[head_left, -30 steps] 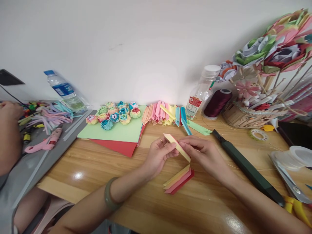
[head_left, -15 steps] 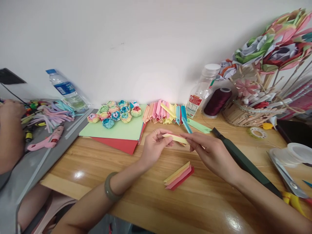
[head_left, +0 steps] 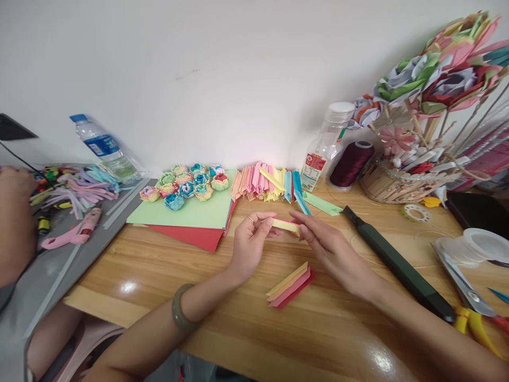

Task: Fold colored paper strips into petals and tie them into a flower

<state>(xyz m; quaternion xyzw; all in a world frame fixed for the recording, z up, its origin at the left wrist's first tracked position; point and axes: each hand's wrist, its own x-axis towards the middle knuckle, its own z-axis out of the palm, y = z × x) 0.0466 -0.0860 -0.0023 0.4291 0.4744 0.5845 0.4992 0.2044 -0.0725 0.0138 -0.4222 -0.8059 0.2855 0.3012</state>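
Note:
Between my hands is a folded paper strip (head_left: 285,226), pale yellow with a red edge along its top. My left hand (head_left: 253,239) pinches its left end, thumb in front. At the other end my right hand (head_left: 322,241) grips it between thumb and fingers. Below them on the wooden table (head_left: 222,329) lies a small group of folded strips (head_left: 291,285) in yellow, pink and red. Behind my hands stands a row of folded paper pieces (head_left: 264,183) in orange, pink, yellow and blue, with a light green strip (head_left: 324,203) beside it.
Paper flowers (head_left: 186,189) sit on green sheets (head_left: 159,215) at left. Near my right arm lie a dark green tool (head_left: 401,265) and scissors (head_left: 471,297). A bottle (head_left: 328,143), thread spool (head_left: 352,165) and basket (head_left: 397,183) stand behind. Another person's arm (head_left: 14,228) is far left.
My right hand has shifted slightly left along the strip, its fingers now more bent over the right end. My left thumb has moved a little. The view has turned slightly.

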